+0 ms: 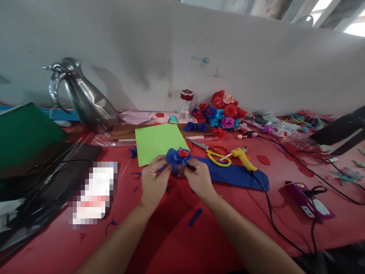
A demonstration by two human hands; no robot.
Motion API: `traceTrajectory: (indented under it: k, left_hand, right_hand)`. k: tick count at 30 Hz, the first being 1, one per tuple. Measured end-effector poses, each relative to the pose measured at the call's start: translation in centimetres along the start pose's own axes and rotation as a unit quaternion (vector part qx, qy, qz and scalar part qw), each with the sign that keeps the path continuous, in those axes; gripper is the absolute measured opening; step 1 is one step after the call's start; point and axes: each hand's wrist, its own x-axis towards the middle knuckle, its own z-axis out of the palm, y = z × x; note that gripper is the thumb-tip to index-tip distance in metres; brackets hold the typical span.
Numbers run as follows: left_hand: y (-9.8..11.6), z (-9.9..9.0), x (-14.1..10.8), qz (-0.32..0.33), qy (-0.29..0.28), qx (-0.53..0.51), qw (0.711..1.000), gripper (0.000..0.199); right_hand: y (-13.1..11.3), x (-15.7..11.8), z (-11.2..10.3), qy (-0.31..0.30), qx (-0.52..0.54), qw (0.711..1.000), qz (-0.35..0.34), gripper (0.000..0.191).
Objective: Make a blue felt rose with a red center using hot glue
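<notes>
Between my two hands is a paper flower [180, 155] with blue petals and a red centre. My left hand [155, 179] pinches its left side, and my right hand [198, 177] grips its lower right; some fingertips are hidden behind the petals. Just behind it lies a lime-green sheet [156, 142]. A strip of dark blue paper [236, 174] stretches to the right of my hands. Yellow-handled scissors [218, 156] rest above that strip, close to a yellow glue gun [243, 158]. A small blue paper piece [195, 217] lies on the table nearer to me.
Blue scraps are scattered over the red table [171, 243]. At the back stand a steel jug [88, 97], a red-lidded jar [186, 106] and a pile of paper roses [225, 110]. The glue gun's black cord [270, 213] runs toward a purple power strip [309, 201]. A pixelated patch [95, 194] sits left.
</notes>
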Motion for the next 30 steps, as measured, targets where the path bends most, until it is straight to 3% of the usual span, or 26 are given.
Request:
traceTrajectory:
  k: [4,10,18,30]
  left_hand:
    - [-0.12,0.05,-0.09,0.023,0.010,0.006,1.000,0.012]
    - [-0.55,-0.11,-0.28,0.087,0.024,0.047,0.995,0.012]
    - [-0.80,-0.09,-0.41,0.165,0.034,0.090,0.981,0.011]
    - [-0.40,0.22,-0.78,0.164,0.024,0.123,0.978,0.015]
  right_hand:
    - [0.17,-0.10,-0.15,0.012,-0.018,1.000,-0.016,0.016]
    - [0.26,-0.12,-0.51,0.016,-0.096,0.990,-0.101,0.022]
    - [0.45,-0.08,-0.56,0.016,-0.089,0.987,-0.132,0.022]
    - [0.25,-0.14,-0.30,0.040,-0.082,0.979,-0.183,0.024]
